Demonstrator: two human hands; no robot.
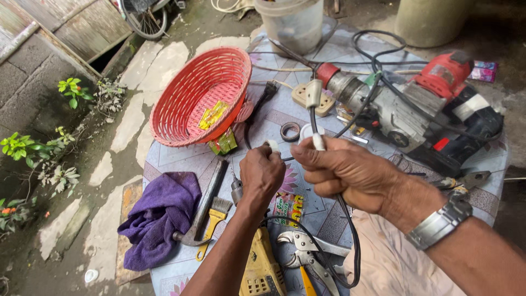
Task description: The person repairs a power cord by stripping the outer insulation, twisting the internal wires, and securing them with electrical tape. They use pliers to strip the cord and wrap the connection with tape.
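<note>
My right hand (pixel 342 170) grips a black power cable (pixel 350 241) just below its white sleeve, with the grey plug (pixel 313 93) sticking up above my fingers. My left hand (pixel 262 172) is closed around a small white piece (pixel 272 145) at the cable, close beside the right hand. Both hands hover over a round table (pixel 181 159) with a patterned cover. A metal watch (pixel 441 222) sits on my right wrist.
A red plastic basket (pixel 181 104) tilts at the back left, holding yellow packets. A large red and grey hammer drill (pixel 416 104) lies at the right. A purple cloth (pixel 159 214), a hammer (pixel 205 205), a small brush (pixel 215 219), pliers (pixel 309 255) and a yellow tool (pixel 262 268) lie near the front.
</note>
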